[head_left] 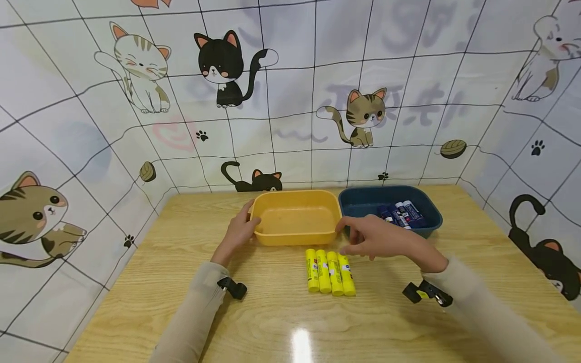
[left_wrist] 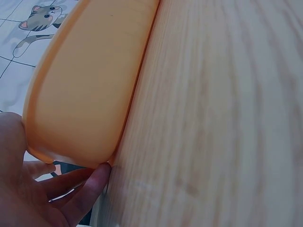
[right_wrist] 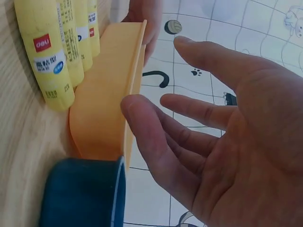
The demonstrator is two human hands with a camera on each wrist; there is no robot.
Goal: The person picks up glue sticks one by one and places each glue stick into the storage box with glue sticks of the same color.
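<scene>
A yellow plastic bin [head_left: 295, 238] stands on the table with nothing inside it. My left hand [head_left: 240, 228] grips its left end, thumb over the rim and fingers against the outer wall; in the left wrist view the fingertips [left_wrist: 100, 174] reach the bin's lower edge. At the bin's right front corner hovers my right hand [head_left: 379, 236], fingers loosely bent and thumb apart, holding nothing. Whether its index finger touches the rim I cannot tell. Below that hand, several yellow glue sticks [head_left: 323, 272] lie side by side in front of the bin, labels showing in the right wrist view.
A dark blue bin [head_left: 358, 195] stands right beside the yellow one, holding several dark blue and white tubes [head_left: 401, 214] at its right side. Behind the wooden table [head_left: 254, 322] rises a cat-patterned wall covering [head_left: 290, 111], which also runs along both sides.
</scene>
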